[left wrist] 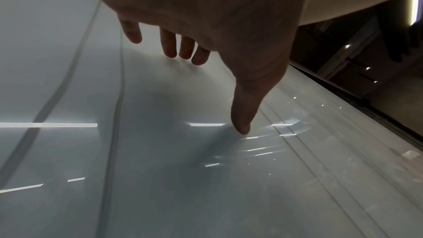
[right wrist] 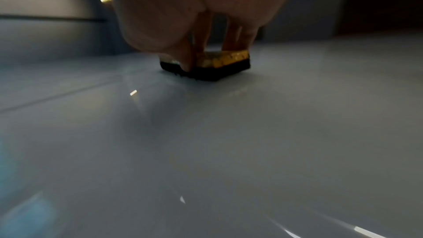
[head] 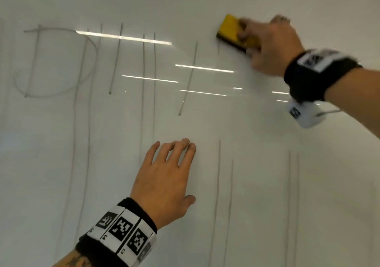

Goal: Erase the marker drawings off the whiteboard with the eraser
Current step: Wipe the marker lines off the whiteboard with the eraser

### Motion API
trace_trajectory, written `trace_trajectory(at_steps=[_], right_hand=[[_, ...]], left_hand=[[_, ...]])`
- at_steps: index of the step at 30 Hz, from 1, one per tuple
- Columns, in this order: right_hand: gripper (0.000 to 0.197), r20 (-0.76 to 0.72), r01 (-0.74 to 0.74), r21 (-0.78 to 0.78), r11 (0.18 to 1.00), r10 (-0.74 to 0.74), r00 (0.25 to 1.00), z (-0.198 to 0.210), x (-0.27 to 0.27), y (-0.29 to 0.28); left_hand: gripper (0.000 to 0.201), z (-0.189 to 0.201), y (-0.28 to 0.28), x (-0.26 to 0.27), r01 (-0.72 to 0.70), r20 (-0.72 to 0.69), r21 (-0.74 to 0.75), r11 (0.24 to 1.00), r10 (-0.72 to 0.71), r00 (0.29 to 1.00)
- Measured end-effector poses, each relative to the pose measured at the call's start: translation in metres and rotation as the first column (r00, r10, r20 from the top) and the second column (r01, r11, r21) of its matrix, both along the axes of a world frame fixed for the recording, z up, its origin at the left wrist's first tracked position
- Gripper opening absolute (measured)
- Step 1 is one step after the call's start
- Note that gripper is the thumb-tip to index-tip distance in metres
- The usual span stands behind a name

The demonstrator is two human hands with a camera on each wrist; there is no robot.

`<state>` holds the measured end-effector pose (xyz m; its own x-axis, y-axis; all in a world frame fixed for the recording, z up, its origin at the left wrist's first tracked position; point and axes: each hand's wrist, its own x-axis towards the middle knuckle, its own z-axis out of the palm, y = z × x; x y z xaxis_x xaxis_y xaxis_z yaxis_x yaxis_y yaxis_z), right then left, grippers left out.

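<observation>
- left hand [head: 164,179] spread flat on whiteboard [head: 257,163], holding nothing, beside grey marker lines [head: 116,58].
- right hand [head: 271,46] grips yellow, black-felted eraser [head: 232,31], pressed on board.

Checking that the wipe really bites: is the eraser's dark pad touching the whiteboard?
Touching. The right wrist view shows the eraser pad flat on the whiteboard, no gap beneath, the right hand gripping it.
</observation>
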<state>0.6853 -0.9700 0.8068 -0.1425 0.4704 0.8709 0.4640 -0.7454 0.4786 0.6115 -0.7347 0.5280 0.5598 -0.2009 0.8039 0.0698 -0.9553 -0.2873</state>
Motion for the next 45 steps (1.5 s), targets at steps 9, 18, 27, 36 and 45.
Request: trace_trajectory(at_steps=[9,18,27,36,45], right_hand=[[0.046,-0.034,-0.137,-0.123,0.983,0.134,0.990,-0.112,0.002,0.032],[0.045,0.025,-0.052,-0.237,0.970,0.060,0.998,-0.046,-0.005,0.024],[0.044,-0.042,-0.182,-0.151,0.972,0.177,0.983,-0.123,-0.007,0.092],[0.049,0.016,-0.069,-0.318,0.945,0.078,0.997,-0.080,-0.014,0.061],[0.056,-0.052,-0.204,-0.213,0.955,0.198,0.979,-0.135,-0.024,0.121]], left_hand=[[0.113,0.001,0.001,0.001,0.009,-0.037,-0.030,1.000,-0.010,0.999],[0.106,0.009,0.009,-0.014,0.088,-0.077,-0.012,0.996,-0.088,0.993],[0.132,0.020,0.100,-0.052,-0.004,0.071,-0.279,0.960,0.025,0.997],[0.159,0.013,0.127,-0.047,-0.218,-0.107,-0.074,0.973,0.209,0.972],[0.156,0.013,0.121,-0.045,-0.255,-0.106,-0.094,0.962,0.245,0.964]])
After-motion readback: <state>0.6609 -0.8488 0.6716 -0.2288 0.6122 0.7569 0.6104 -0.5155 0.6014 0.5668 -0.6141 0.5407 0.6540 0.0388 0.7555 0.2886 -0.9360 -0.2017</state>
